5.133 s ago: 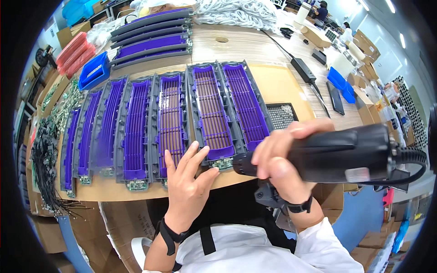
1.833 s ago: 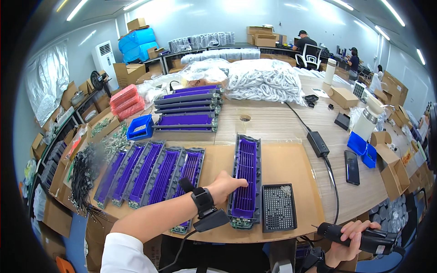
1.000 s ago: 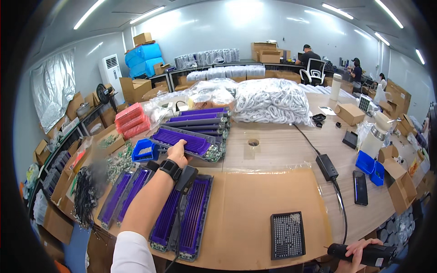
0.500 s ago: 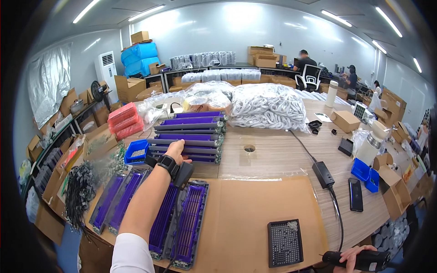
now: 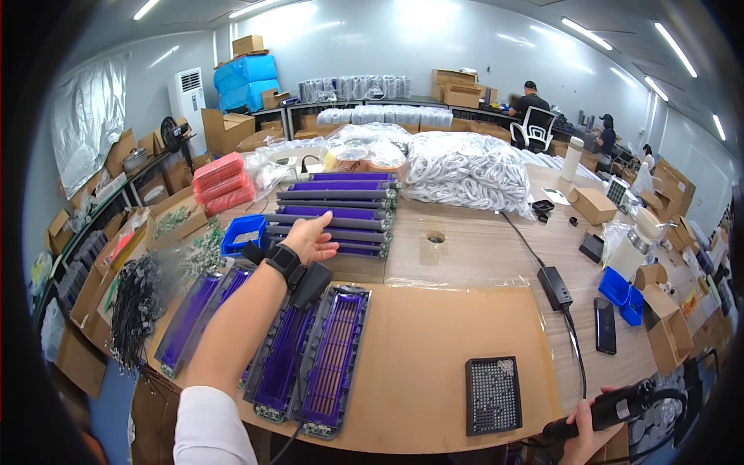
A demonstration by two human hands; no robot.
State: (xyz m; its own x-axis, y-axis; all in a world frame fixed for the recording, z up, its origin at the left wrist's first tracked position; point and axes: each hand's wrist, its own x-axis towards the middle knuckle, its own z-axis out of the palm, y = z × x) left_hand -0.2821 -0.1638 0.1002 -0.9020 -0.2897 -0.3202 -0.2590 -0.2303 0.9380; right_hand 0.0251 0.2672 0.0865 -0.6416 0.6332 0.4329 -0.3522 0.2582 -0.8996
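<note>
My left hand (image 5: 310, 239) is over the near part of a stack of grey housings with purple inner faces (image 5: 333, 211). Its thumb and fingers are apart, and I see nothing held between them. Below my left forearm, more long purple-and-grey housings lie side by side, the nearest one (image 5: 335, 360) showing slots and small green boards at its end. At the lower right, my right hand (image 5: 589, 426) is wrapped round a black corded electric screwdriver (image 5: 616, 407), lying slantwise. A black tray of small screws (image 5: 493, 397) sits to the left of it.
A blue bin of small parts (image 5: 243, 235) stands left of the stack, near a bundle of black cables (image 5: 136, 318). Bagged white cables (image 5: 469, 170) lie at the back. A power adapter (image 5: 555, 287), phone (image 5: 605, 325) and blue bins (image 5: 620, 294) are on the right.
My left hand has lifted slightly off the stack's near housings, its fingers spreading. My right hand has raised and tilted the screwdriver. The whole view has shifted a little.
</note>
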